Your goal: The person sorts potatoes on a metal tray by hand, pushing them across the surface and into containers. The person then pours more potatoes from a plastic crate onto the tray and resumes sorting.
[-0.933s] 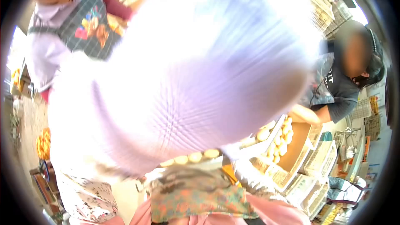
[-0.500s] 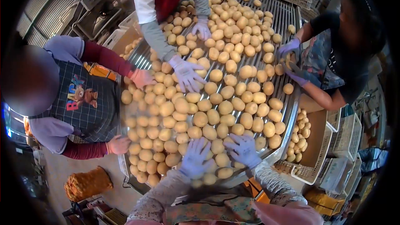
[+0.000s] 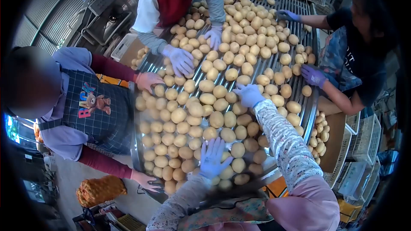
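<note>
Along the left rim of the roller table [image 3: 299, 5] we had little room. A co-worker in a checked apron [image 3: 100, 111] stood hard against it, with one bare hand [image 3: 147, 80] on the rim higher up and the other [image 3: 145, 182] at the near corner. A filled orange mesh sack [image 3: 100, 189] lay on the floor below that corner. The potatoes [image 3: 216, 119] covered the rollers almost from edge to edge, with bare metal showing only at the far end.

Our left hand [image 3: 212, 158], in a pale glove, lay near the table's near edge. It was palm down, with the fingers spread and pointing away from us. It rested flat on top of the potatoes and gripped none, and there were potatoes close on every side of it.

Our right hand [image 3: 249, 95] was well forward, near the middle of the table, at the end of a straightened arm in a patterned sleeve [image 3: 284, 141]. Its fingertips pointed up and to the left and touched the potatoes there. We could not tell whether the fingers had closed on one.

Beyond it, the gloved hands [image 3: 180, 59] of a co-worker in a red vest worked the far left part of the heap. At the right rim stood another person, one purple glove [image 3: 314, 76] just beside the edge. Below that was an open box [image 3: 329, 154] that held more potatoes, and pale crates [image 3: 364, 139] were stacked further right.
</note>
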A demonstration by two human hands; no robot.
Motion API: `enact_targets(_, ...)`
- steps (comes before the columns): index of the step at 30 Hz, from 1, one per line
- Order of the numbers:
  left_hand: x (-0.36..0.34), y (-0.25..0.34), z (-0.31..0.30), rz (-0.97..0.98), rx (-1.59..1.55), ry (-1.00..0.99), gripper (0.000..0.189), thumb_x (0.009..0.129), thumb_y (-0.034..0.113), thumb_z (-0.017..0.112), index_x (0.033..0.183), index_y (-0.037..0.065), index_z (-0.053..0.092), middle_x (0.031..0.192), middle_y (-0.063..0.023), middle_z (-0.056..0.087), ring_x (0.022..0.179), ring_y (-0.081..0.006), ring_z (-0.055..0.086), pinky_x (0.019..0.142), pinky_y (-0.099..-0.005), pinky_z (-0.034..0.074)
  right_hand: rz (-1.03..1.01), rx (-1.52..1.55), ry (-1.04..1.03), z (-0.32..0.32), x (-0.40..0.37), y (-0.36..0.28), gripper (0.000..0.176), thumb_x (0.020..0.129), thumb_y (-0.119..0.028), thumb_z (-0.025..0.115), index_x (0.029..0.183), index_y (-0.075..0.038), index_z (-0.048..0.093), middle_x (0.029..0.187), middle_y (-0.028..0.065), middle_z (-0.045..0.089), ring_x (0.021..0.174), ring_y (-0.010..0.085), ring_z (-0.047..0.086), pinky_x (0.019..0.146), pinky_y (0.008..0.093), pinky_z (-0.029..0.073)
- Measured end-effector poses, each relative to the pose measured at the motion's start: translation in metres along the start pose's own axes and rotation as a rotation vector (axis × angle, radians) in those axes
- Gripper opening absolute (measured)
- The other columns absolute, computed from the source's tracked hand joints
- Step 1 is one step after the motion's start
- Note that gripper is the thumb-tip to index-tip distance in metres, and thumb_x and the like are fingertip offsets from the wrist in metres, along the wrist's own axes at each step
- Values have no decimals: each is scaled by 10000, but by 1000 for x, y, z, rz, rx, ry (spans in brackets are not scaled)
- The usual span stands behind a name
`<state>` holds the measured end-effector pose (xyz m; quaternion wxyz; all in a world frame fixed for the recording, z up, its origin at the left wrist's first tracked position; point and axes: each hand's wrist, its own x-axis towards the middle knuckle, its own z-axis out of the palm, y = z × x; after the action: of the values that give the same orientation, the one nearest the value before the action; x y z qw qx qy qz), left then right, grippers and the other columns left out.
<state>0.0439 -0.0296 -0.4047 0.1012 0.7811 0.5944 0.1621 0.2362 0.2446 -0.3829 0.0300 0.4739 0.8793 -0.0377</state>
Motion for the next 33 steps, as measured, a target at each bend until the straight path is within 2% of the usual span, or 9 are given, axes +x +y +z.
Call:
enact_targets(5,-4,2,-2,-8,-36,28,789,883,541,667,1453,19,509,1506,-190,494,1395,-395,444,1173,-595,251,56,-88,-371,-9,14,-4,421,932,-260,574,1349,-267,627,1251,89,668,1155,284,656,916,438,532)
enact_targets(6,-3,2,-3,-7,-16,27,793,882,538,671,1452,12,507,1504,-192,496,1393,-399,447,1169,-599,255,0,-78,-322,-9,12,0,417,842,-251,667,1257,-217,640,1091,129,710,1036,300,687,905,426,532)
enact_targets(11,-7,0,-4,22,-11,26,809,870,542,684,1443,-2,509,1491,-192,502,1381,-403,452,1165,-606,254,92,258,-168,-35,-40,8,536,719,-221,809,1219,-157,626,1172,119,668,1111,288,651,956,388,511)
enact_targets(13,-9,-1,1,38,-38,37,817,863,544,690,1439,-6,510,1485,-192,504,1378,-405,452,1163,-607,255,237,962,229,-26,-75,2,547,728,-153,831,1229,-125,612,1219,87,624,1157,204,607,997,334,490)
enact_targets(14,-9,-2,0,27,-27,39,823,857,543,695,1439,-8,510,1482,-192,505,1374,-413,451,1163,-609,254,309,1376,140,-42,-90,-10,584,754,-86,823,1281,-115,573,1250,57,594,1205,155,557,1020,301,469)
enact_targets(18,-8,-3,0,50,-7,22,857,850,527,702,1466,-20,469,1492,-212,484,1378,-440,432,1167,-618,245,212,1790,354,-28,-144,-37,562,867,-68,751,1367,-117,497,1239,38,592,1090,160,620,928,327,523)
enact_targets(29,-116,-63,-34,172,119,-226,747,901,516,638,1503,109,466,1554,-227,392,1420,-493,356,1165,-640,242,796,1694,-490,1,-506,-22,376,900,-82,755,1258,-31,652,1045,27,688,866,92,633,712,253,524)
enact_targets(30,-123,-71,-30,75,167,-162,749,900,515,642,1501,104,465,1558,-235,379,1415,-510,351,1160,-648,246,805,1689,-497,11,-535,-29,376,900,-82,755,1258,-31,652,1045,27,688,866,92,633,712,253,524)
enact_targets(33,-108,-43,-20,-81,98,70,734,890,476,690,1481,94,482,1530,-273,392,1370,-526,386,1141,-628,298,953,1366,185,-4,-522,-64,296,959,-81,676,1248,-20,664,1137,47,681,1031,117,622,895,271,515)
